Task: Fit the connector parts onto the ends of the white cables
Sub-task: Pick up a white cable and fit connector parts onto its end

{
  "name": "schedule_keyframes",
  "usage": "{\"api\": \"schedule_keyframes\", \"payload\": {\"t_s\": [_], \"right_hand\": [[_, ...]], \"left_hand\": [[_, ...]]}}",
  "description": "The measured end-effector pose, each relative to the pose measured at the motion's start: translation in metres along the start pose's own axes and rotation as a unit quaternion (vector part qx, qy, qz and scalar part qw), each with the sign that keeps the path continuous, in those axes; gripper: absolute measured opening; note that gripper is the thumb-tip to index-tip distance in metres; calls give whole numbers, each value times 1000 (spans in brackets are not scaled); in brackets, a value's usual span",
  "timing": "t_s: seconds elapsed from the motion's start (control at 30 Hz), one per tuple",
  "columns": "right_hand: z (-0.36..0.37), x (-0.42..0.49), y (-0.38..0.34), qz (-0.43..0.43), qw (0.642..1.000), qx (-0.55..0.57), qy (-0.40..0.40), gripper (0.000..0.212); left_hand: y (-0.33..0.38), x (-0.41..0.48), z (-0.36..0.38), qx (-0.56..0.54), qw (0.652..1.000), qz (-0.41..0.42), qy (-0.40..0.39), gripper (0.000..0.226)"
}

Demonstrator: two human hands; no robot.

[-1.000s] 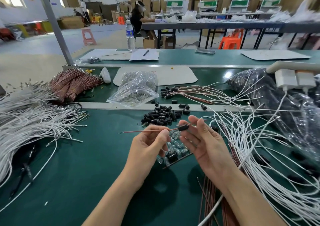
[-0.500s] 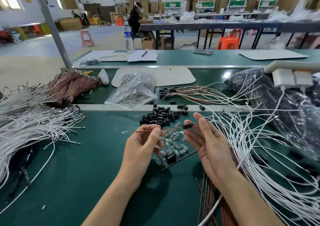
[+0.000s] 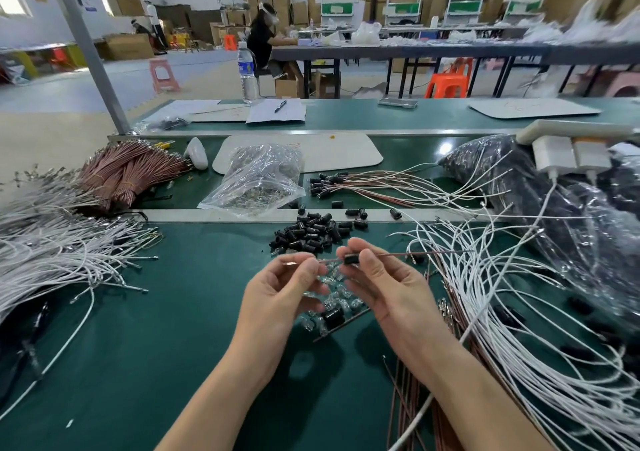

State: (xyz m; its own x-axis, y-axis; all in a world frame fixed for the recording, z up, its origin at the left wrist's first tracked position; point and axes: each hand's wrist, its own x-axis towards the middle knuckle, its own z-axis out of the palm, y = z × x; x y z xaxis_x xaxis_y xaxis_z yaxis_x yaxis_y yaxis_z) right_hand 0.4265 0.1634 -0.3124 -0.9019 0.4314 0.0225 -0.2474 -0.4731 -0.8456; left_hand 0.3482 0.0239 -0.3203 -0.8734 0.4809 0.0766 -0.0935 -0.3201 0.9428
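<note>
Hands meet at frame centre. Left hand (image 3: 284,291) pinches the end of a thin reddish wire (image 3: 415,254); right hand (image 3: 388,288) pinches a black connector sleeve (image 3: 351,259) threaded on it. The wire's axis runs horizontally across the frame, and the sleeve sits just right of the left fingertips, so seating likely means sliding leftward. White cables (image 3: 41,250) lie heaped at the frame's sides.

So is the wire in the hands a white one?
No, the wire pinched between the left hand and the right hand is reddish-brown, with a black cap on it.
</note>
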Motion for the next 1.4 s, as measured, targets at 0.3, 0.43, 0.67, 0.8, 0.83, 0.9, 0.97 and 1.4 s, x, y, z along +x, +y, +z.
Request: {"api": "schedule_keyframes", "payload": {"t_s": [0.3,0.43,0.67,0.8,0.83,0.9,0.97,1.4], "right_hand": [[-5,3,1,-35,995,-92,-5,27],[-5,3,3,-57,987,-147,-6,23],[-39,10,-35,-149,968,-6,201,22],[-39,12,-36,-143,966,27,214,22],[-39,12,-36,-136,968,37,207,22],[-39,12,-34,-121,973,55,187,22],[-39,11,-32,-105,978,72,164,21],[-37,9,-23,-24,991,83,99,24]], "left_hand": [[1,-4,7,42,999,-3,-14,12],[0,-8,13,88,996,8,-33,20],[-7,-33,20,466,867,106,-140,6],[1,-48,43,613,737,150,-242,19],[7,-49,45,617,723,154,-269,19],[17,-49,44,613,701,139,-338,22],[22,-48,40,613,673,123,-395,26],[47,-20,-9,683,599,292,-298,52]]}}
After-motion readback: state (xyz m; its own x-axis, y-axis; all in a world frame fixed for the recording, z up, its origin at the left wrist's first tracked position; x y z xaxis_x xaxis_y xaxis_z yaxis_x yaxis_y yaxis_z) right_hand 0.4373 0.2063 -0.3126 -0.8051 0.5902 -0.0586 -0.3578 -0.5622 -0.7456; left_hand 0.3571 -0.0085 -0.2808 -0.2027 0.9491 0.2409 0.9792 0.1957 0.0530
